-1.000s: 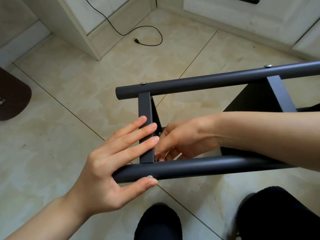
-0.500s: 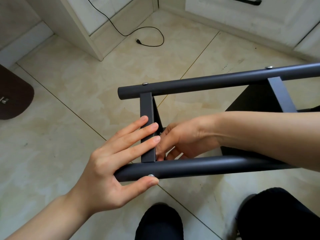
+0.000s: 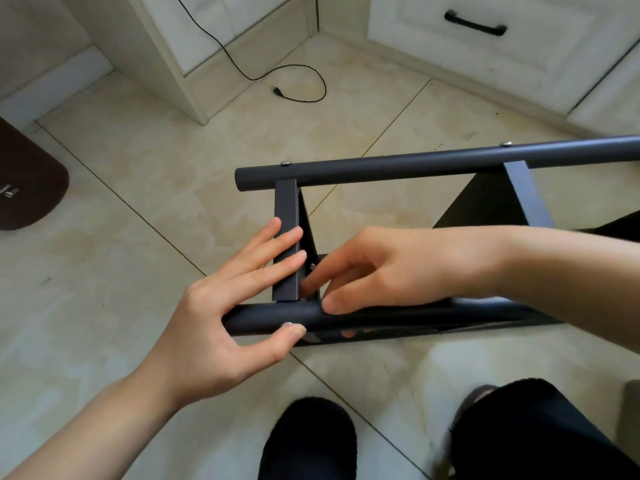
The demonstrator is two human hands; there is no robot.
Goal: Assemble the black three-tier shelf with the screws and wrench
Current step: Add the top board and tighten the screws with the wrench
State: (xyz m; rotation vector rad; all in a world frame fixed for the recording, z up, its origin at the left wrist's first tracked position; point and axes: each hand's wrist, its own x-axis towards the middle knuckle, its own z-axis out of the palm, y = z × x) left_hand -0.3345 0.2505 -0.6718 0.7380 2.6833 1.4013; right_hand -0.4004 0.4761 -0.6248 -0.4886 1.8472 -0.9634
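The shelf (image 3: 433,166) lay on its side on the tiled floor (image 3: 138,188), its two round posts running across the view, joined at the left end by a flat crossbar (image 3: 286,216). My left hand (image 3: 221,317) lay released against that end: straight fingers (image 3: 277,251) pressed flat on the crossbar, the thumb tip beside a screw (image 3: 287,324) on the near post (image 3: 270,315). My right hand (image 3: 398,268) reached in from the right between the posts, fingers curled toward the inside of the crossbar near a small screw (image 3: 312,266); I cannot tell whether it pinched anything there, as the fingertips sat in shadow, with one fingertip touching the near post. Two more screw heads showed on the far post, one (image 3: 285,163) above the crossbar. A black cable (image 3: 298,84) lay on the floor near the white cabinets (image 3: 519,46); a brown mat (image 3: 27,181) lay at far left. My dark-clothed knees (image 3: 308,438) sat at the bottom edge.
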